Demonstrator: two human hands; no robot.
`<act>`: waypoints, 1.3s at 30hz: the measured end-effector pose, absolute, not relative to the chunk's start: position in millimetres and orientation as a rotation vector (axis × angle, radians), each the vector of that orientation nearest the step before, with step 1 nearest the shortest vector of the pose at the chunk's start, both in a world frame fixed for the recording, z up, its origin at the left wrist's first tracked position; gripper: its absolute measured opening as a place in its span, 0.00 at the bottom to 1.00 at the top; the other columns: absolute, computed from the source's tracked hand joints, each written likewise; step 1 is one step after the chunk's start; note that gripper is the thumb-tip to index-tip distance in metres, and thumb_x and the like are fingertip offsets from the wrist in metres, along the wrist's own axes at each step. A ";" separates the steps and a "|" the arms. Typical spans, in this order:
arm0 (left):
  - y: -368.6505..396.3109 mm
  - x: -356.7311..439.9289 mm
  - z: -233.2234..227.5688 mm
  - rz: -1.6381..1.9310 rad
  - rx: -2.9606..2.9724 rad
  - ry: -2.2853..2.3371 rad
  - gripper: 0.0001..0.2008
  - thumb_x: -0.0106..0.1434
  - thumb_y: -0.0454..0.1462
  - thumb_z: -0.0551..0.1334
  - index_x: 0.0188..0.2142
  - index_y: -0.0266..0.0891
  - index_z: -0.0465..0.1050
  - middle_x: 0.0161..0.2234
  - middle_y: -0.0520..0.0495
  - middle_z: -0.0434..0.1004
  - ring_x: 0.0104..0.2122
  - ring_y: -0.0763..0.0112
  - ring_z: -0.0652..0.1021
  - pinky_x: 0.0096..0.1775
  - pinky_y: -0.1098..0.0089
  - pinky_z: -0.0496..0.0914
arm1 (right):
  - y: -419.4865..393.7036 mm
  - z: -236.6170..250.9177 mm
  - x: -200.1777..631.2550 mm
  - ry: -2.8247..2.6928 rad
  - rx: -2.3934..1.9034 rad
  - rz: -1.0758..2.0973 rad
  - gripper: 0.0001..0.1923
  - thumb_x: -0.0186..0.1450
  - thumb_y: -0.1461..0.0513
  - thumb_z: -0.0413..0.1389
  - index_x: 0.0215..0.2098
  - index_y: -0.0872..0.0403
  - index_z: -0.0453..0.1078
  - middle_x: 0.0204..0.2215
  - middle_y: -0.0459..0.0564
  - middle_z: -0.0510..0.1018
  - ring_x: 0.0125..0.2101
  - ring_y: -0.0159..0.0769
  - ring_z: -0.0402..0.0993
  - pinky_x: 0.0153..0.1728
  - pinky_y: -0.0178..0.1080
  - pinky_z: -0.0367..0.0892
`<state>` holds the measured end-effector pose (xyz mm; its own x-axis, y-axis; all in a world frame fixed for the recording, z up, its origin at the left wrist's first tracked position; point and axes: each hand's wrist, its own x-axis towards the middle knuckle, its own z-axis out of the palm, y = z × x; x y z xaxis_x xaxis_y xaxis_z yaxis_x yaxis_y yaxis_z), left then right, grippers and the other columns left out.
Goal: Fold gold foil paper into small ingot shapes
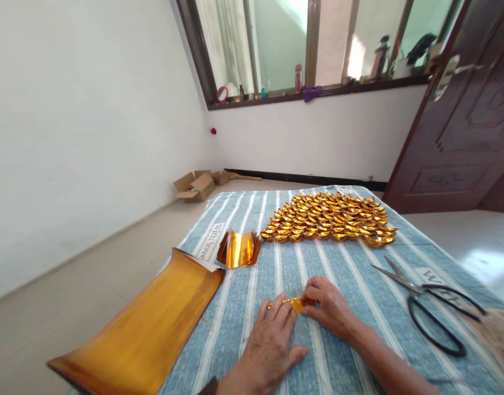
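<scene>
A small folded piece of gold foil paper (296, 303) lies on the striped cloth between my hands. My left hand (272, 340) rests flat over its left end, fingers stretched out and thumb apart. At the right end, my right hand (328, 304) pinches the paper between thumb and fingers. Behind my hands sits a curled stack of small gold foil sheets (240, 249). To the left lies a large stack of gold foil paper (149, 323). Many folded gold paper ingots (326, 216) stand in rows at the far side.
Black-handled scissors (419, 291) lie partly open at the right on the striped tablecloth (235, 340). Beyond the table are cardboard boxes (196, 186) on the floor, a windowsill with bottles, and a dark red door (462, 120) at the right.
</scene>
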<state>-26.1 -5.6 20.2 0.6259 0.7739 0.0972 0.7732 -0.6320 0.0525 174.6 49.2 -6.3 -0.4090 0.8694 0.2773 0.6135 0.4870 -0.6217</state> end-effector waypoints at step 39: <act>41.6 -32.5 57.1 0.220 2.573 1.470 0.09 0.63 0.31 0.55 0.36 0.37 0.75 0.38 0.45 0.78 0.42 0.64 0.76 0.47 0.64 0.68 | 53.0 -2.2 177.9 -2.142 -1.235 0.554 0.07 0.54 0.63 0.67 0.29 0.53 0.73 0.32 0.46 0.72 0.35 0.34 0.66 0.37 0.37 0.60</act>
